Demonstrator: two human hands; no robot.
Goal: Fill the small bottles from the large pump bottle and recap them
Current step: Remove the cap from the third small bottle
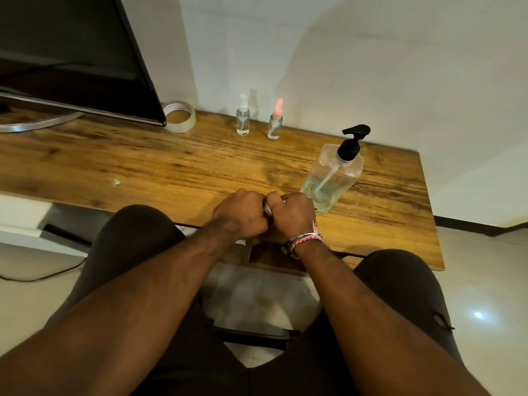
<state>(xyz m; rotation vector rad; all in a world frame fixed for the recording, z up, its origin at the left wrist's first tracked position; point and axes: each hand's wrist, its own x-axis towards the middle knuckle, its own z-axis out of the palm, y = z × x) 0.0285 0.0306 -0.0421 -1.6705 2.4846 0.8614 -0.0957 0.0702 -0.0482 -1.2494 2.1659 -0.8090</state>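
My left hand and my right hand are pressed together over the wooden table's near edge, both closed around a small object, probably a small bottle, that they almost entirely hide. The large clear pump bottle with a black pump head stands just right of my right hand, holding a little liquid at its bottom. At the back of the table stand two small clear bottles, one with a white spray cap and one with a pink cap. Both are capped.
A roll of clear tape lies at the back of the wooden table, beside a dark monitor on a metal stand at the left. A white wall runs behind. My knees sit under the near edge.
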